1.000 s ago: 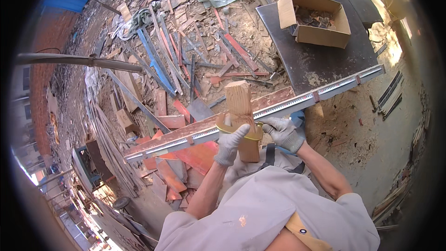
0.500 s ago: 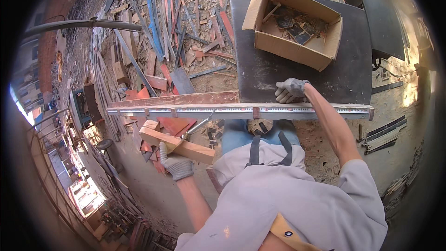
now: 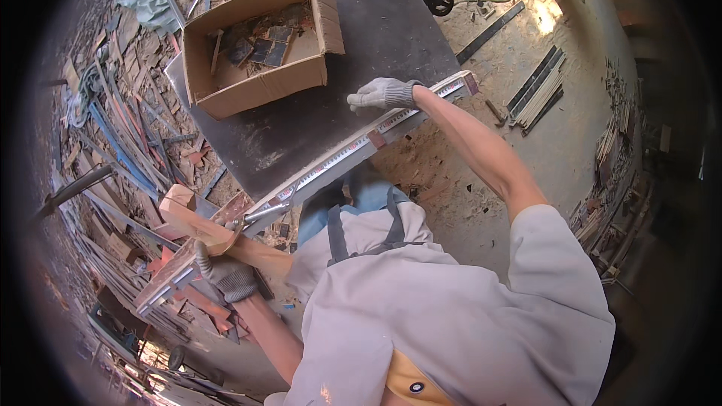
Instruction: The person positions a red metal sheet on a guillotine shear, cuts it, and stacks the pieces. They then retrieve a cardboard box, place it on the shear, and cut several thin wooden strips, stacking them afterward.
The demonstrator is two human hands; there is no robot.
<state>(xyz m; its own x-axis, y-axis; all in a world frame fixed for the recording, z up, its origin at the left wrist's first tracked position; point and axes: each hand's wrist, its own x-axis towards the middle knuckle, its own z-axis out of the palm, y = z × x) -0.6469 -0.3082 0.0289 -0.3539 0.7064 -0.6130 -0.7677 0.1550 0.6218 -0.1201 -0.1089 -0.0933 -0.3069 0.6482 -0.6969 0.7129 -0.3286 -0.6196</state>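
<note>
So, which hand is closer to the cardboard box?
Right. The right hand rests on the dark board just right of the cardboard box. The left hand is far below, gripping a wooden block.

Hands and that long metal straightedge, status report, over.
Left hand gripping wooden mallet at low end of straightedge. Right hand flat on its far end, on dark board. Cardboard box stands apart.

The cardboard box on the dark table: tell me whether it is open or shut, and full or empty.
Open and partly filled. The cardboard box on the dark table has its flaps folded outward, and dark flat pieces cover part of its floor.
</note>
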